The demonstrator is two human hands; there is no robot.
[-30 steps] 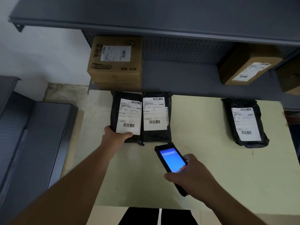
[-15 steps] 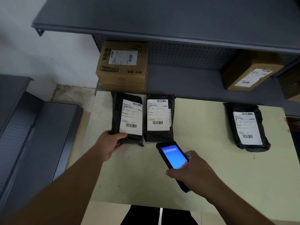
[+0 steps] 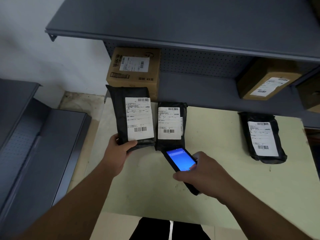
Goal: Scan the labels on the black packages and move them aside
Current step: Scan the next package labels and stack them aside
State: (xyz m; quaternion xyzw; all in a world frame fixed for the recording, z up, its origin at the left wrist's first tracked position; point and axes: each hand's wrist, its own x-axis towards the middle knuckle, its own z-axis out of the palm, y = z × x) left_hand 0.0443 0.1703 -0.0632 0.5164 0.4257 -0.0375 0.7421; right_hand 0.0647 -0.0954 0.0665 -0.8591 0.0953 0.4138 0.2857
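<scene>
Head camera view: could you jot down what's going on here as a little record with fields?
Setting: pale table below grey shelving
Left hand: grips the bottom corner of the left black package, raised off the table
Right hand: holds a handheld scanner, screen lit blue
Middle black package: flat, label up
Right black package: flat, apart from the others
Shelf: two cardboard boxes

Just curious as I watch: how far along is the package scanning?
Nothing clearly looks finished. In hand: the left hand grips the left black package, while the right hand holds the scanner. Left: the middle package and the right package lie on the table.
</scene>
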